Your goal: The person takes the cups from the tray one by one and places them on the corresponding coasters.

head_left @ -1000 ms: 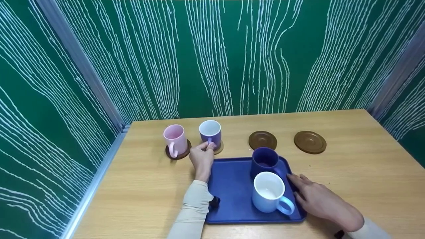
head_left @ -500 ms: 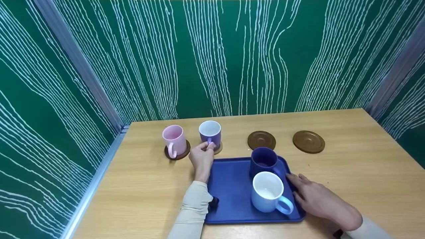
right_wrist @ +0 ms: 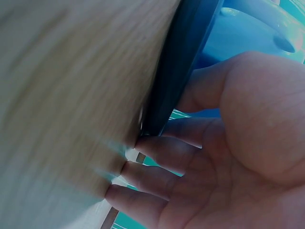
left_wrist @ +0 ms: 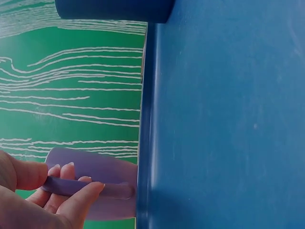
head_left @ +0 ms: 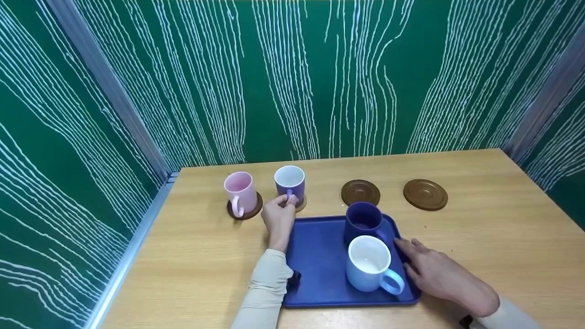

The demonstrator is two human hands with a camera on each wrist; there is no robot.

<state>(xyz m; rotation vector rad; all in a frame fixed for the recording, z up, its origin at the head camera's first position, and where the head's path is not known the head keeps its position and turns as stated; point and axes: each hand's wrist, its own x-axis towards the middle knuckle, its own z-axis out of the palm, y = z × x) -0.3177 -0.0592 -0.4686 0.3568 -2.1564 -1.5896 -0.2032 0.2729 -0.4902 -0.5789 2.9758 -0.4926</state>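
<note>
Purple ceramic mug [head_left: 289, 182] stands on a round brown coaster, mostly hidden beneath it, its handle pinched by the left hand [head_left: 278, 218]. Relaxed right hand [head_left: 438, 274] rests flat against the blue plastic tray [head_left: 320, 256], whose rim hides its thumb

Both arms wear long, pale beige sleeves [head_left: 267, 288] ending at the wrists, well behind the fingers [head_left: 289, 199]. A small black device [head_left: 296, 277] sits at the left wrist; both hands are bare.
</note>
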